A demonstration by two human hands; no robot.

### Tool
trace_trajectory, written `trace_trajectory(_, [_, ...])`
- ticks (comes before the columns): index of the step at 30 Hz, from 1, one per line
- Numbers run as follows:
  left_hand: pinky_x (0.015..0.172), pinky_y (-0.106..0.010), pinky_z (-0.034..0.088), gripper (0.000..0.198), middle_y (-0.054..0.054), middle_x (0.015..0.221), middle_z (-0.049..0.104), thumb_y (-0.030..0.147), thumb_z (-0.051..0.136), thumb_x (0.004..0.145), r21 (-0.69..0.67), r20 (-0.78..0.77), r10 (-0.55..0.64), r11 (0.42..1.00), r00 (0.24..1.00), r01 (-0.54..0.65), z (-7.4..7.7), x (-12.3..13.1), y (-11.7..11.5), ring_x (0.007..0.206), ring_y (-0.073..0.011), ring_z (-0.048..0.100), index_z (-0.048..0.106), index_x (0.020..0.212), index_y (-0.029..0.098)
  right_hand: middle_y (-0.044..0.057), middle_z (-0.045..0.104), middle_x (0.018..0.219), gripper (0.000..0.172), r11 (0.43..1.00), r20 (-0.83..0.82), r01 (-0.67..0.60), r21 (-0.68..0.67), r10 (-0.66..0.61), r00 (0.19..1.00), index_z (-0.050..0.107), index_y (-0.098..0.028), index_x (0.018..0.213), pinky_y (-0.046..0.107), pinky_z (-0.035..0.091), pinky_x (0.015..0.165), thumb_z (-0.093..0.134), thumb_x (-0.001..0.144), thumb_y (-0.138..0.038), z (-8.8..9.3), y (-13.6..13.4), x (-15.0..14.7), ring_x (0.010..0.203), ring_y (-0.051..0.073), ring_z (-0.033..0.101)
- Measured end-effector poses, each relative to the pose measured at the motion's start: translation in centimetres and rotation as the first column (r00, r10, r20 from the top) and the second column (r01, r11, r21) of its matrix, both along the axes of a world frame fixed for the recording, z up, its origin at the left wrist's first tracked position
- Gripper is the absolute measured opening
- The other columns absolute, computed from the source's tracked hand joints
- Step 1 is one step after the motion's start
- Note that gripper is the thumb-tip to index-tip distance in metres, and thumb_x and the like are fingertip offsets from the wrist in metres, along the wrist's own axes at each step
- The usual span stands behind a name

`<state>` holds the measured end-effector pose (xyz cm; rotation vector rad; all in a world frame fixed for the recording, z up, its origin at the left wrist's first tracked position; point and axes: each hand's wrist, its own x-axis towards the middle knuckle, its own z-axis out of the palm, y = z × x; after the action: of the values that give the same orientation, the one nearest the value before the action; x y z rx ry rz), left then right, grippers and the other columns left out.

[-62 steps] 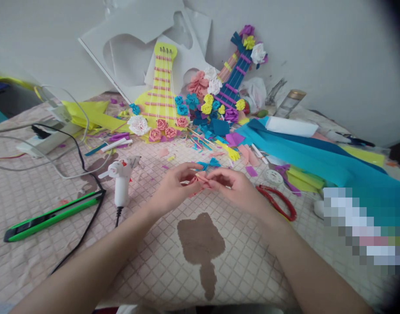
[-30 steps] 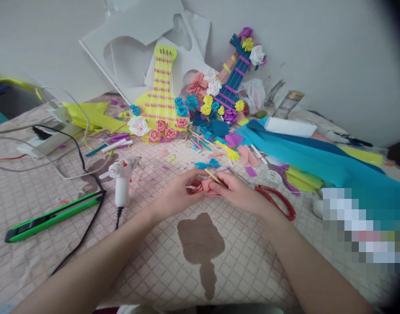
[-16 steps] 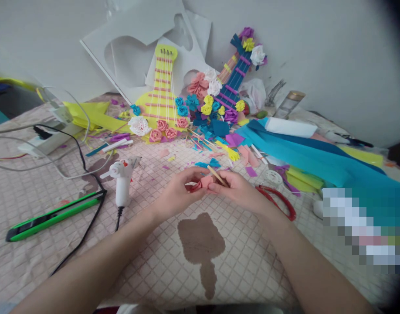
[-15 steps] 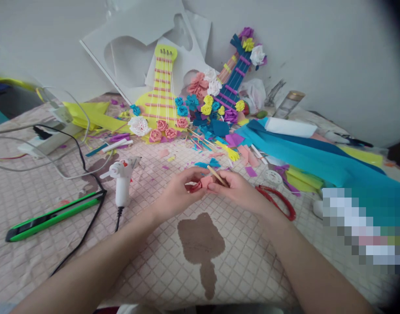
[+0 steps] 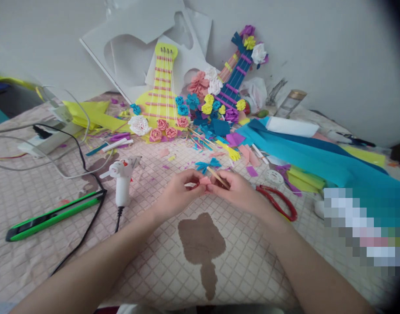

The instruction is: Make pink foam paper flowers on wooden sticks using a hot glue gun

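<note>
Between my two hands, over the middle of the table, is a small piece of pink crepe paper. My left hand pinches its left side with thumb and fingertips. My right hand grips the paper's right side and also has a thin wooden stick in its fingers, tilted up to the left. Fingers cover part of the paper, so its full shape is hidden. A blue paper bow-like piece lies just beyond the fingertips. Red-handled scissors rest beside my right wrist.
A white glue gun stands left of my hands, near a green box cutter and cables. Behind are a yellow paper guitar and a blue one with paper flowers. Blue crepe paper spreads at right. Paper scraps litter the table.
Both hands have shifted very slightly, the fingertips closing in on the pink paper so less of it shows. The stick stays in my right hand.
</note>
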<state>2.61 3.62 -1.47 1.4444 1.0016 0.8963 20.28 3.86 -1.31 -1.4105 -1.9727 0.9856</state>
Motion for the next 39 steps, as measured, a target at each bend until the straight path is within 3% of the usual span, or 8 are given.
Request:
trace_trajectory(4, [0.065,-0.024,0.050,0.015,-0.002,0.075,0.060,0.028,0.060,0.077,0.059,-0.049,0.034,0.998,0.998,-0.032,0.01,0.10,-0.17,0.070,-0.0115,0.057,0.060,0.075,0.014,-0.005,0.042,0.058,0.024,1.000,0.030,0.016,0.027,-0.017,0.999,0.049,-0.018,0.068,0.022,0.027,0.048,0.056,0.080,-0.038,0.10,-0.17,-0.23,0.053,0.009,0.036])
trace_trajectory(8, [0.057,-0.023,0.049,0.016,-0.002,0.072,0.060,0.029,0.060,0.077,0.034,-0.064,0.067,0.997,0.996,-0.065,-0.08,-0.05,-0.10,0.062,-0.0106,0.056,0.060,0.076,0.013,-0.004,0.047,0.061,0.022,0.997,-0.022,0.015,0.076,-0.013,1.000,0.053,-0.018,0.075,0.023,0.031,0.050,0.052,0.084,-0.039,0.24,-0.35,-0.38,0.054,0.009,0.040])
trace_trajectory(12, [0.055,-0.022,0.047,0.015,-0.003,0.073,0.063,0.027,0.059,0.078,0.040,-0.058,0.103,0.994,0.993,-0.101,-0.22,-0.33,0.29,0.062,-0.0110,0.056,0.062,0.081,0.013,0.001,0.057,0.075,0.027,0.967,-0.089,-0.001,0.256,0.024,0.996,0.060,-0.018,0.086,0.025,0.040,0.062,0.042,0.091,-0.037,0.47,-0.46,-0.32,0.069,0.011,0.052])
trace_trajectory(16, [0.057,-0.020,0.046,0.015,-0.004,0.077,0.063,0.026,0.058,0.079,0.060,-0.074,0.103,0.993,0.992,-0.099,-0.24,-0.37,0.48,0.070,-0.0121,0.057,0.064,0.082,0.012,0.004,0.059,0.085,0.027,0.918,0.009,-0.063,0.392,0.064,0.998,0.066,-0.020,0.102,0.027,0.043,0.070,0.044,0.091,-0.030,0.34,-0.48,-0.33,0.077,0.013,0.055])
trace_trajectory(19, [0.055,-0.020,0.046,0.018,-0.005,0.078,0.064,0.029,0.057,0.079,0.042,-0.072,0.080,0.996,0.994,-0.077,-0.34,-0.33,0.48,0.066,-0.0118,0.056,0.065,0.084,0.013,0.004,0.059,0.084,0.027,0.912,0.056,-0.063,0.405,0.044,0.997,0.066,-0.021,0.108,0.027,0.045,0.067,0.048,0.089,-0.028,0.08,-0.42,-0.46,0.073,0.013,0.055])
trace_trajectory(24, [0.058,-0.022,0.048,0.015,-0.004,0.079,0.064,0.026,0.059,0.077,0.030,-0.057,0.073,0.997,0.996,-0.071,-0.24,-0.32,0.31,0.067,-0.0120,0.056,0.064,0.083,0.014,0.005,0.064,0.090,0.021,0.920,0.041,-0.023,0.392,0.007,0.999,0.066,-0.020,0.100,0.028,0.047,0.068,0.052,0.086,-0.027,-0.30,-0.16,-0.55,0.076,0.014,0.059])
trace_trajectory(30, [0.056,-0.022,0.047,0.018,-0.001,0.068,0.061,0.028,0.053,0.080,0.021,-0.017,0.059,0.998,0.998,-0.059,0.16,-0.39,0.18,0.059,-0.0098,0.054,0.064,0.077,0.014,0.006,0.066,0.086,0.020,0.924,0.056,-0.006,0.383,-0.016,0.998,0.065,-0.018,0.099,0.029,0.049,0.068,0.055,0.084,-0.028,-0.50,-0.18,-0.40,0.072,0.015,0.058])
trace_trajectory(39, [0.052,-0.021,0.047,0.020,-0.001,0.065,0.060,0.032,0.058,0.079,-0.016,-0.044,0.064,0.998,0.997,-0.065,0.11,-0.22,0.25,0.055,-0.0090,0.053,0.063,0.076,0.013,0.006,0.066,0.084,0.019,0.896,0.078,-0.011,0.445,-0.026,0.997,0.065,-0.017,0.097,0.030,0.049,0.069,0.056,0.082,-0.024,-0.42,-0.38,-0.60,0.074,0.016,0.060])
